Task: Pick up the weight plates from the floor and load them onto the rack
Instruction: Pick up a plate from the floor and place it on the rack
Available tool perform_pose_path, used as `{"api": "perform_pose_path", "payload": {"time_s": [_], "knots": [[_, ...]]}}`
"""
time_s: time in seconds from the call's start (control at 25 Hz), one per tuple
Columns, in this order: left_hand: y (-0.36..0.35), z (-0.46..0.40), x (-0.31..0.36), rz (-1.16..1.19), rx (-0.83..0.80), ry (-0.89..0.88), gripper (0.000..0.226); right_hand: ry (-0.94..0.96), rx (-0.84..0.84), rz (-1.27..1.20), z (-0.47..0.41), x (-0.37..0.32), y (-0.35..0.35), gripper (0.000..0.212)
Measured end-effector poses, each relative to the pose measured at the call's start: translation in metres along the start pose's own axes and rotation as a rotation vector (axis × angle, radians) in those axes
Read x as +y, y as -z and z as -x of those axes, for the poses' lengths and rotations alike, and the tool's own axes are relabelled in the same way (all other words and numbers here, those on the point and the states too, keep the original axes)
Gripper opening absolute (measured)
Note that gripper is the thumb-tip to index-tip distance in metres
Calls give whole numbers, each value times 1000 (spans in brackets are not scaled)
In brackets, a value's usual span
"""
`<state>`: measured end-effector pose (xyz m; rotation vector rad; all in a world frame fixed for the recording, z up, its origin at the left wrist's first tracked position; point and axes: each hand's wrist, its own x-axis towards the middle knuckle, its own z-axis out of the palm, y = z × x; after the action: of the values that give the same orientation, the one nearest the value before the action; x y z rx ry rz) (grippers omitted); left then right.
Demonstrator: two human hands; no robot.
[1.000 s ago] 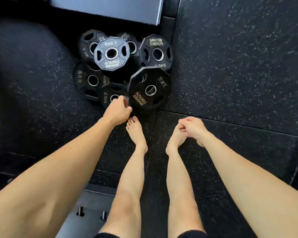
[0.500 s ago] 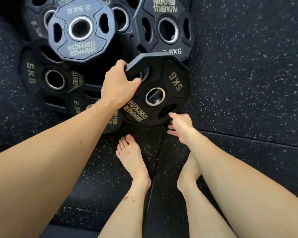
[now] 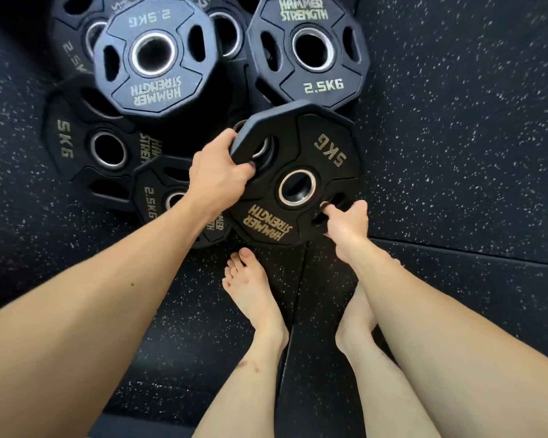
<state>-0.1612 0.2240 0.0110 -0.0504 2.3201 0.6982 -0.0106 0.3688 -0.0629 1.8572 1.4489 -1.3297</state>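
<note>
Now both hands, L hand (image 3: 217,178) & R hand (image 3: 348,224), grip 5kg plate (image 3: 314,159).

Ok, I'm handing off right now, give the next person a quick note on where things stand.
Left hand: gripping the upper slot of the 5 kg plate.
Right hand: fingers hooked in its lower right slot.
The plate's left edge looks tilted up off the pile.
Other plates lie stacked on the floor, among them a 2.5 kg plate and another 5 kg plate.
No rack in view; nothing visibly loaded. All still to load.
</note>
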Motion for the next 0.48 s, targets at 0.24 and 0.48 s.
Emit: {"api": "perform_pose_path", "payload": {"time_s": [0.24, 0.48], "knots": [[23, 78, -1, 458, 19, 267, 20, -47, -157, -39, 60, -19, 58, 62], [87, 178, 55, 796, 52, 328, 27, 145, -206, -40, 183, -61, 133, 61]]}}
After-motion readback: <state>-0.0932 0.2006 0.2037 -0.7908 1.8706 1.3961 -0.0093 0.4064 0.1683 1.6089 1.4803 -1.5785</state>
